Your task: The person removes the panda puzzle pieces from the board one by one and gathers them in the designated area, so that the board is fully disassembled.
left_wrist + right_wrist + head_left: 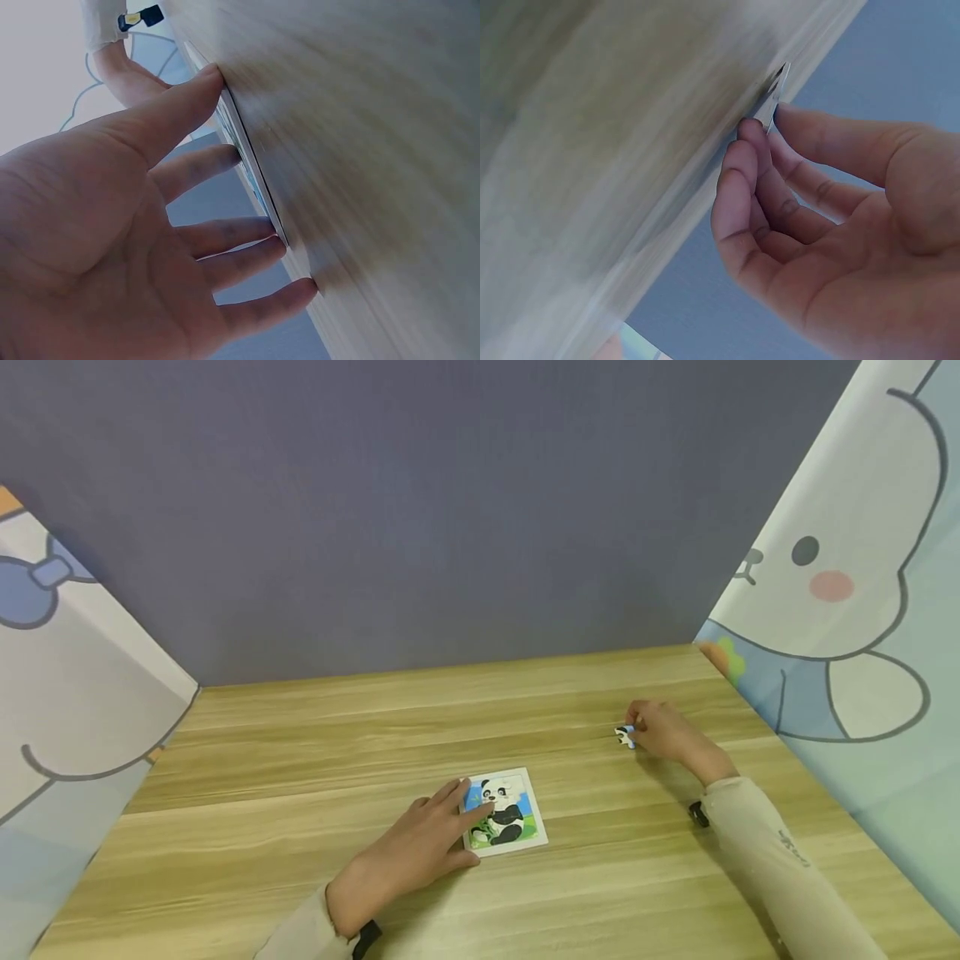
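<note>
A square panda jigsaw puzzle [536,810] with a white border lies flat on the table. My left hand [420,849] rests on its left side with fingers spread, the index finger reaching over the picture and the thumb at the near edge. A pale patch shows at the picture's upper right. In the left wrist view the puzzle's thin edge runs beneath the fingertips [231,154]. Farther right, my right hand [663,732] pinches a small black, white and blue puzzle piece [623,737] between thumb and fingers. The right wrist view shows this piece [772,103] tilted, close over the tabletop.
The wood-grain table [337,735] ends at a plain grey panel [450,527] behind. Cartoon-printed panels [847,610] stand along the left and right sides. A black wrist device [698,814] shows by the right sleeve [780,860].
</note>
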